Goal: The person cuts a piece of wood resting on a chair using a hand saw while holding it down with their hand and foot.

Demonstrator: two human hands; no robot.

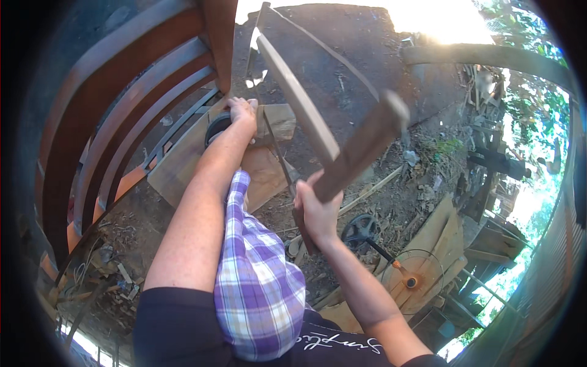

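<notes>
My right hand [319,211] is closed around the lower end of a wooden-framed bow saw [299,98]. One end bar of the frame points up toward me; the far end reaches away over the ground. The saw's thin blade [274,142] runs across a wooden board [278,121], and how deep it sits I cannot tell. My left hand [243,111] is on that board just left of the blade, its fingers curled over the wood. Beside it, a dark curved thing [215,128] is partly hidden by my forearm. My knee in purple plaid cloth [260,275] is between my arms.
A brown slatted wooden piece [140,79] stands close at my left. More boards [177,165] lie beneath the work. At right are a black wheel-shaped part [359,231], an orange-hubbed fan-like part [411,280] and a plank [434,244]. Wood scraps and dry leaves litter the dirt.
</notes>
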